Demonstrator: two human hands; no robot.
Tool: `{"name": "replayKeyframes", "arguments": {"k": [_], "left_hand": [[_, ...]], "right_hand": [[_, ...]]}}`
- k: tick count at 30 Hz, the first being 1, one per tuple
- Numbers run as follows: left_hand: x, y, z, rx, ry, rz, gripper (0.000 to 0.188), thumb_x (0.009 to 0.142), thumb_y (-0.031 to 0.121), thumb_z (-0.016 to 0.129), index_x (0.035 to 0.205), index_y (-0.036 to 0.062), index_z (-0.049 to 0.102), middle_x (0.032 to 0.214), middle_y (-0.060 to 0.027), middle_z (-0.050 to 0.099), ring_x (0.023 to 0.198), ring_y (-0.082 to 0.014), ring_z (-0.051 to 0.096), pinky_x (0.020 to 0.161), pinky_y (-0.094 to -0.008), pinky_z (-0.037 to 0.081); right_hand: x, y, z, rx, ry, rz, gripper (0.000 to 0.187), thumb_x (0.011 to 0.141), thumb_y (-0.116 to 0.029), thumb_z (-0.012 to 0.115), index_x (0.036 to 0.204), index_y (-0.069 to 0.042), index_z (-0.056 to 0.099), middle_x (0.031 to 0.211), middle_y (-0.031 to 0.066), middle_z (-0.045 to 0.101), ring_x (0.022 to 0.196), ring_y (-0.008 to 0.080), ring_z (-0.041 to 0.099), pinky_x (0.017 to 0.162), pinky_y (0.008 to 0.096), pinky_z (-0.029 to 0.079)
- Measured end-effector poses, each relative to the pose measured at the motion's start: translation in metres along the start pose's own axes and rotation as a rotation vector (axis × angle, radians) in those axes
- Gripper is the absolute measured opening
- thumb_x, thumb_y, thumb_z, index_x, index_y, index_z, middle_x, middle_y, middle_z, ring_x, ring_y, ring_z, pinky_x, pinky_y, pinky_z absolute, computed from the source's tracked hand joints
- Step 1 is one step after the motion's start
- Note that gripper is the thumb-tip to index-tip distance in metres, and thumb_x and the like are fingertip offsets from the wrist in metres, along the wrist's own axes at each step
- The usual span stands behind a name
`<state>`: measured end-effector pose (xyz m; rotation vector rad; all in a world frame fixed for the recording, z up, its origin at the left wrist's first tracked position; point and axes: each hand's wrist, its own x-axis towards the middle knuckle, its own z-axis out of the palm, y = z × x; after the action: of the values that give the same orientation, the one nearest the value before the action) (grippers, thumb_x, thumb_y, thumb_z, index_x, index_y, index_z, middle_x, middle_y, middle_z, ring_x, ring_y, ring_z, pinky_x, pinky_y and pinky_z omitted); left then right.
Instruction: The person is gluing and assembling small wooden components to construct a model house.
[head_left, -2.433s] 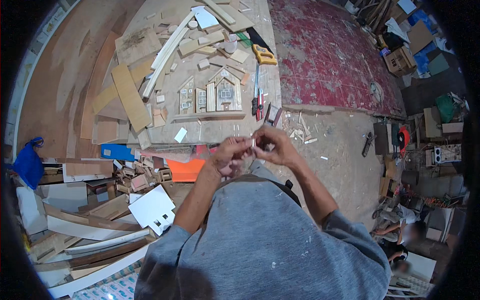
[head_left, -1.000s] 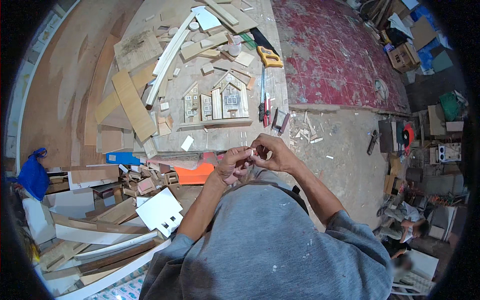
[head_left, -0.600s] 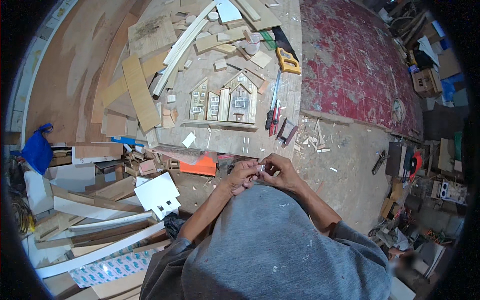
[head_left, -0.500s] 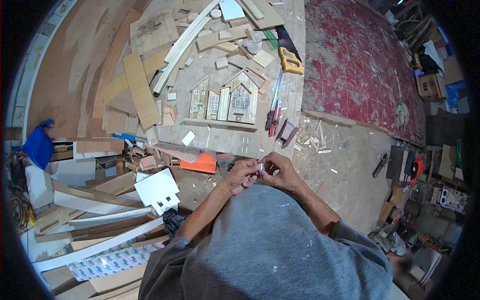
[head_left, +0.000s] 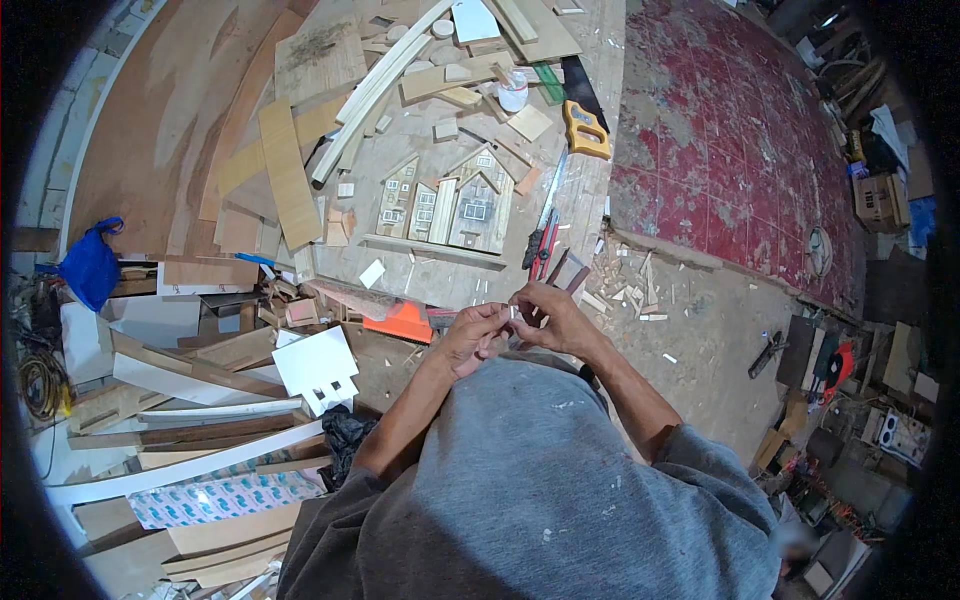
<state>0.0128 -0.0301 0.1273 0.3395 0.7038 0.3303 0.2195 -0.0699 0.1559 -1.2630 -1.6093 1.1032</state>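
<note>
Close in front of my body, my left hand [head_left: 470, 340] and my right hand [head_left: 556, 318] meet with bent fingers. Both pinch a small white piece [head_left: 513, 312]; its kind is too small to make out. On the bench just beyond them stands a little wooden model house front [head_left: 480, 210] with a peaked roof and small windows. A narrower wooden house piece [head_left: 397, 198] is at its left, and a wood strip [head_left: 432, 251] runs along their base. A red-and-black hand tool [head_left: 541, 248] lies nearest my right hand.
A handsaw with a yellow handle [head_left: 586, 130] lies at the bench's right edge. Near the back are a white jar [head_left: 513, 95] and long wood strips [head_left: 380, 90]. An orange piece [head_left: 400, 322] sits below the front edge. Offcuts [head_left: 640, 285] litter the floor at right.
The view has shifted slightly. My hands have risen a little toward the bench, the right one now partly covering the dark frame-like thing. The white piece stays between my fingers.
</note>
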Motion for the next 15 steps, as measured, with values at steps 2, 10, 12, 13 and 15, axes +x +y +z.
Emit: {"name": "replayKeyframes", "arguments": {"k": [2,10,12,13,15], "left_hand": [[0.002,0.001,-0.004,0.033,-0.009,-0.025,0.012,0.098,0.019,0.062,0.103,0.0076,0.064,0.083,-0.0002,0.066,0.064,-0.0039,0.06,0.04,-0.0146,0.037],[0.0,0.016,-0.086,0.248,0.356,-0.001,0.014,0.094,0.02,0.066,0.103,0.0106,0.064,0.083,0.003,0.064,0.067,-0.004,0.058,0.046,-0.0194,0.037],[0.002,0.018,-0.117,0.282,0.428,-0.03,0.016,0.094,0.023,0.067,0.106,0.015,0.062,0.087,0.0058,0.062,0.074,-0.0044,0.059,0.053,-0.0232,0.036],[0.0,0.022,-0.12,0.282,0.427,-0.035,0.016,0.094,0.023,0.067,0.106,0.015,0.062,0.087,0.0058,0.062,0.074,-0.0044,0.059,0.053,-0.0232,0.036],[0.0,0.031,-0.126,0.25,0.398,-0.01,0.016,0.093,0.021,0.068,0.105,0.0121,0.063,0.086,0.0042,0.064,0.072,-0.0052,0.06,0.052,-0.0229,0.038]], "right_hand": [[0.0,0.006,0.003,-0.011,-0.051,-0.01,0.028,0.081,-0.009,0.075,0.104,0.001,0.063,0.086,0.0124,0.061,0.073,0.0229,0.062,0.065,0.0357,0.05],[0.015,0.094,0.026,-0.169,0.028,0.276,0.023,0.083,-0.002,0.068,0.106,0.001,0.068,0.094,0.0176,0.068,0.084,0.0289,0.067,0.072,0.0366,0.054],[0.021,0.129,0.043,-0.237,0.036,0.211,0.023,0.082,0.0,0.065,0.105,0.001,0.068,0.094,0.0184,0.067,0.084,0.0309,0.067,0.073,0.0374,0.054],[0.025,0.134,0.051,-0.301,0.037,0.137,0.024,0.08,0.002,0.063,0.103,0.002,0.068,0.093,0.0192,0.067,0.084,0.0329,0.067,0.074,0.0383,0.053],[0.028,0.14,0.066,-0.264,0.031,0.188,0.025,0.079,0.0,0.06,0.103,0.001,0.068,0.096,0.021,0.066,0.092,0.0405,0.064,0.083,0.045,0.051]]}}
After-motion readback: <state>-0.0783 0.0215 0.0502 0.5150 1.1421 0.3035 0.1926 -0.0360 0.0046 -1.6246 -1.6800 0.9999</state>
